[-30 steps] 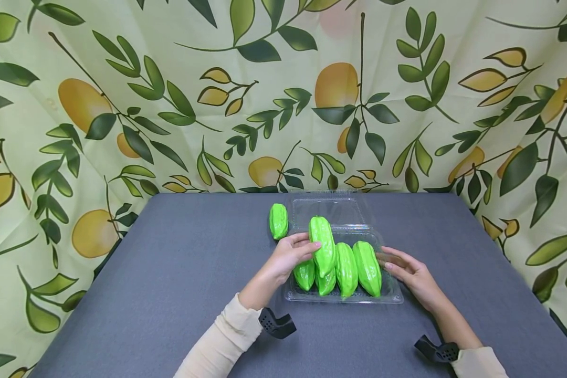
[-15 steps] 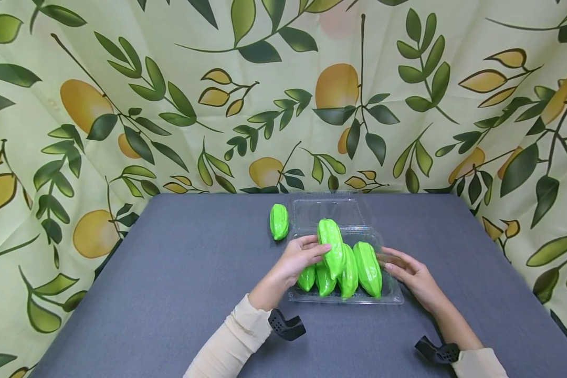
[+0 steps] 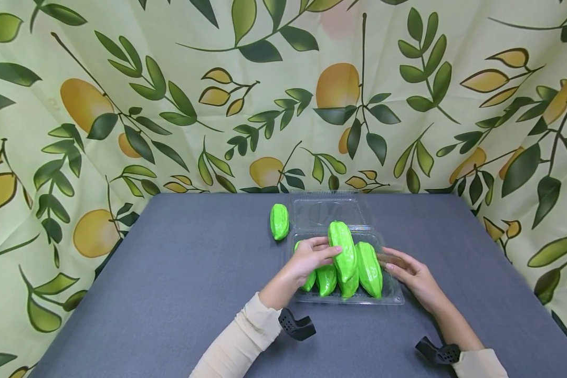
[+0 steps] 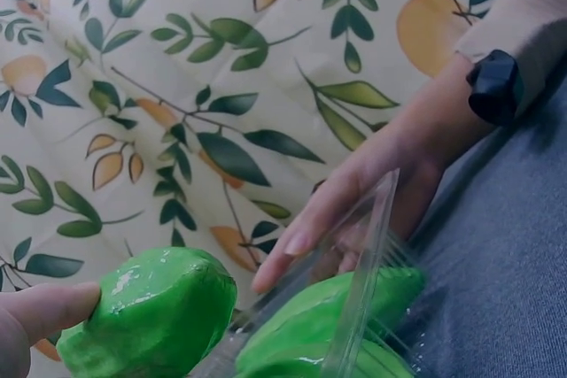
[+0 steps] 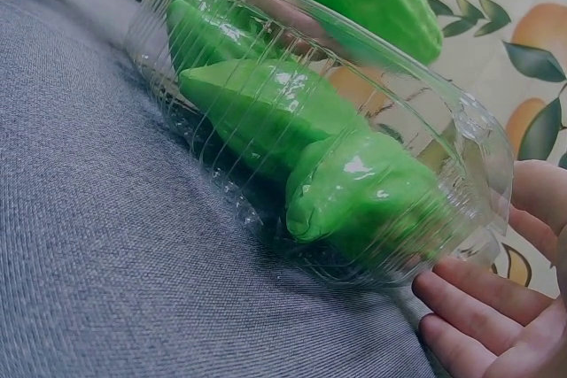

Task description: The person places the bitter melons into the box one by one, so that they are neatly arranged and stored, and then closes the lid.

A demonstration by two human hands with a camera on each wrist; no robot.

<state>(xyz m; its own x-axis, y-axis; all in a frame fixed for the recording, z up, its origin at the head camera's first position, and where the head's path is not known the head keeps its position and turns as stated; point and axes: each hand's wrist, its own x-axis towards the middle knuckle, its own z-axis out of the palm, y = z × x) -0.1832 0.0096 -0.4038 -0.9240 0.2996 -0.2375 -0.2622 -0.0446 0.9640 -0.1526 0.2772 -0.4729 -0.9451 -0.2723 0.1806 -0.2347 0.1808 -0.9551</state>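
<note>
In the head view my left hand pinches a glossy green star fruit between thumb and fingers, upright above an open clear plastic container. Several similar green fruits lie side by side in it, the rightmost fruit in full sight. The left hand and its fruit partly cover the others. At the container's right end, my right hand holds the rim, thumb above and fingers against the outer wall. The right wrist view shows these fingertips touching the plastic. The left wrist view shows the left thumb on the held fruit.
The container's clear lid lies folded back behind it. One more green star fruit lies on the grey table, left of the lid. A leaf-patterned cloth hangs behind the table.
My left hand has moved right with the star fruit, from over the left-hand fruits to over the one beside the rightmost. The right hand stays at the container's end.
</note>
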